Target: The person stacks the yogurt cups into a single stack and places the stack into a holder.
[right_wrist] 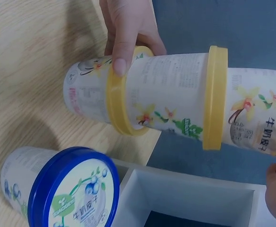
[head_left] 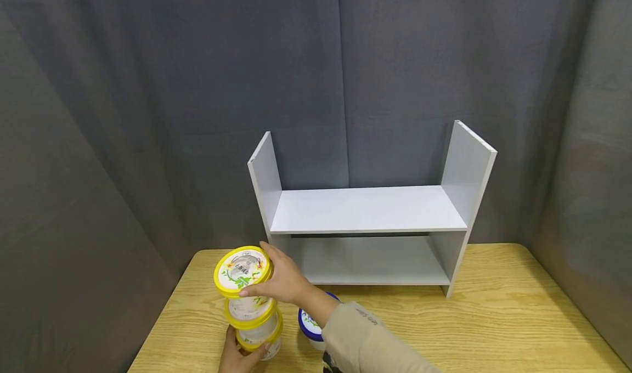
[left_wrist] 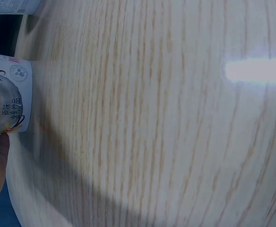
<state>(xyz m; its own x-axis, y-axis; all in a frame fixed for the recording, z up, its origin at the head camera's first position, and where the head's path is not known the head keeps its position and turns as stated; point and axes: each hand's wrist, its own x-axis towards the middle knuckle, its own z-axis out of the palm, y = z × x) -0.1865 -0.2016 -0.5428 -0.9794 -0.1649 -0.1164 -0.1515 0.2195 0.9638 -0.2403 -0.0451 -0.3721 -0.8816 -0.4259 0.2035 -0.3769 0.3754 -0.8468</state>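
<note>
Three yellow-lidded tubs stand stacked on the wooden table (head_left: 444,329), in front of and to the left of the grey shelf unit (head_left: 367,208), and both hands are on that stack. The right hand (head_left: 283,280) is up top, fingers and thumb curled around the rim of the top tub (head_left: 242,271), which sits a touch tilted on the middle tub (head_left: 249,310). Down at the base, the left hand (head_left: 237,356) wraps the bottom tub (head_left: 261,340); the right wrist view shows its thumb (right_wrist: 121,52) pressed over that tub's yellow lid rim, fingers round the far side. The bottom tub rests on the table, so the stack stands on the wood while the left hand grips it. A blue-lidded tub (head_left: 308,323) stands just right of the stack, between it and the shelf unit, partly hidden behind the beige sleeve (head_left: 365,340). As for progress, my read is that this is early: both boards of the shelf unit are bare, not one tub has gone onto it, and all four tubs are down on the table in front of it. If the tubs are headed for the shelf, everything remains to be moved, beginning with the top tub that the right hand grips.
</note>
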